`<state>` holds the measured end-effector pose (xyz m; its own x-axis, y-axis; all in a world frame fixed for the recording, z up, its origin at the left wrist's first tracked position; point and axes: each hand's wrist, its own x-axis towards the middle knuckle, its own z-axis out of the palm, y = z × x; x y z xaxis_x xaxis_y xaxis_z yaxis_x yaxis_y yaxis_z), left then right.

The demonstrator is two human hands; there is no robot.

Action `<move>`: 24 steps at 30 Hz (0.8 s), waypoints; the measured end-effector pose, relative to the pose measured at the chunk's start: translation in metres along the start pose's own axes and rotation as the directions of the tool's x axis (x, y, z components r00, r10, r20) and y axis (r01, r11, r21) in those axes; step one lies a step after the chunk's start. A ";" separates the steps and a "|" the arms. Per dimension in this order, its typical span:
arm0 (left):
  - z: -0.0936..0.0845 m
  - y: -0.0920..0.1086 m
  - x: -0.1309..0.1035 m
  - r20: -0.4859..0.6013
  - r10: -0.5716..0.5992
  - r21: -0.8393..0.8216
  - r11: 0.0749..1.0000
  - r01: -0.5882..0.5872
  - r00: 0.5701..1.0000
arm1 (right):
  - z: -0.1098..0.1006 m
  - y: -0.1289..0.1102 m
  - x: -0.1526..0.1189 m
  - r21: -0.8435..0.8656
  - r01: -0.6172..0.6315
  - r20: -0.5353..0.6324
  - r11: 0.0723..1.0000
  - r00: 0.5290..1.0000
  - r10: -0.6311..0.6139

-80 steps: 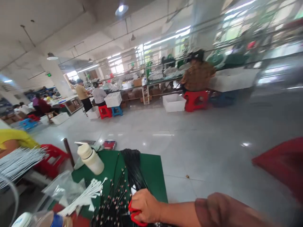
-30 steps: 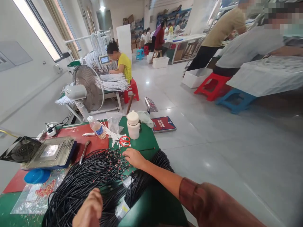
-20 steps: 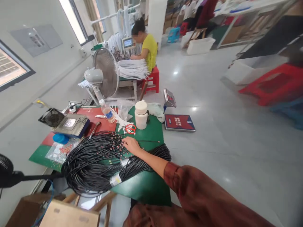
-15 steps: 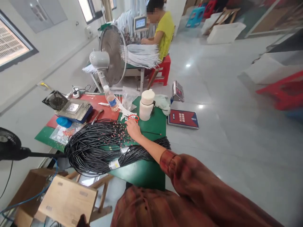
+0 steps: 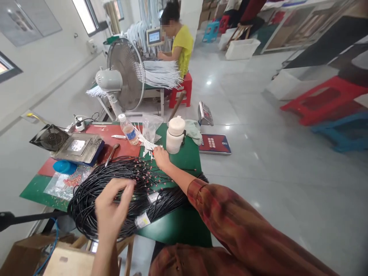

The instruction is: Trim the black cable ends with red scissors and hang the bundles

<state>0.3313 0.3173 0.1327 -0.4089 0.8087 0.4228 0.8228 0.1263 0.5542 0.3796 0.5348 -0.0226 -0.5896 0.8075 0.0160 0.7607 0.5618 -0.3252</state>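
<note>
My right hand point(image 5: 161, 158) is closed on red-handled scissors at the far side of the green table mat; only a bit of the red handle shows, the rest is under my fingers. White cable ties point(image 5: 145, 141) lie just beyond it. My left hand point(image 5: 112, 209) hovers over a big coil of black cables point(image 5: 83, 209), thumb and forefinger curved, with nothing seen between them. The cables' reddish-tipped ends point(image 5: 146, 174) fan out below my right hand. Two white labels wrap the cable bundle, one label point(image 5: 143, 220) nearer me.
A white bottle point(image 5: 174, 138) stands right of my right hand, a clear drink bottle point(image 5: 128, 130) left of it. Further left are a spoon point(image 5: 112, 154), a blue lid point(image 5: 64, 167), and a soldering-like heated box point(image 5: 79, 147). A large fan point(image 5: 126, 73) and a seated person point(image 5: 184, 46) are beyond.
My left hand has come into view from below, over the cable coil. My right hand has closed over the red handles, which showed more before. The view has turned somewhat to the right.
</note>
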 end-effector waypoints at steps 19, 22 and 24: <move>0.118 -0.097 0.050 0.558 -0.121 0.249 0.968 -0.027 0.821 | -0.033 0.008 -0.040 0.365 -0.052 0.035 0.930 0.999 0.042; 0.118 -0.098 0.053 0.515 -0.165 0.128 0.985 0.114 0.841 | -0.031 0.018 -0.064 0.691 -0.085 0.124 0.718 0.992 -0.002; 0.114 -0.096 0.054 0.469 -0.218 0.014 0.971 0.239 0.856 | -0.030 0.022 -0.079 0.869 -0.112 0.137 0.482 0.990 -0.018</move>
<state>0.2749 0.4147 0.0201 -0.3436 0.9343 -0.0953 0.7067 0.3240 0.6290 0.4505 0.4888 -0.0025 -0.6349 0.7650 -0.1081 0.1968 0.0249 -0.9801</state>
